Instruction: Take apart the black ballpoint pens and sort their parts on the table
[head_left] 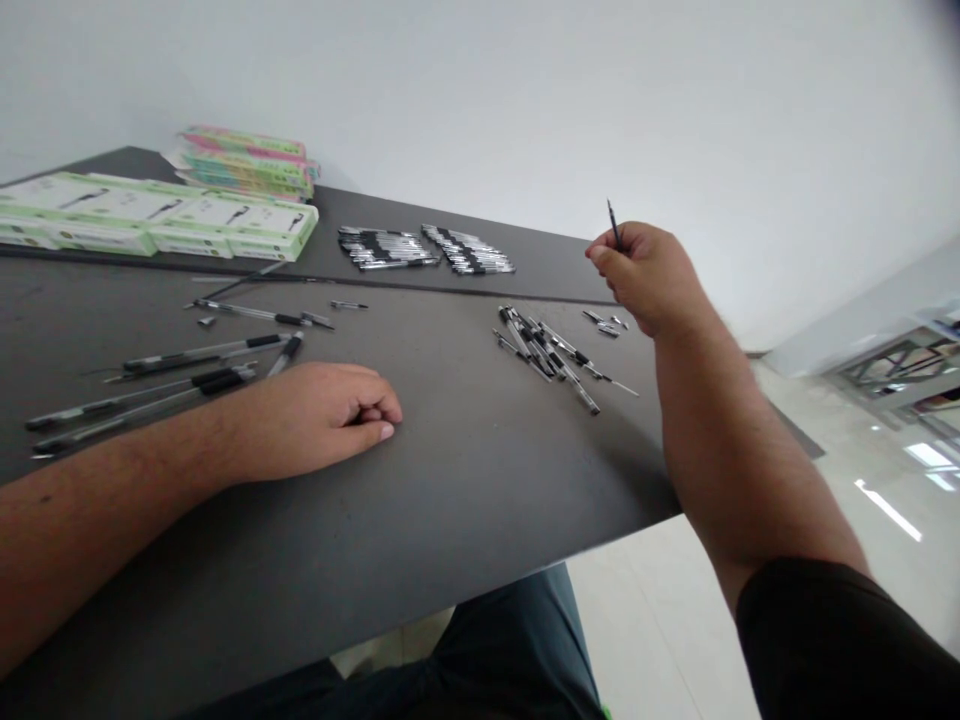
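where the right hand (641, 277) closes, a pen refill (614, 224) pokes up

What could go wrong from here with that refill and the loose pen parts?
Two risks, I'd say. The thin pen refill pinched in the right hand could slip into the loose pen parts; they lie fairly near the table's right edge, so pieces might roll off. The left hand rests close to the pens, so a careless sweep could knock them about.
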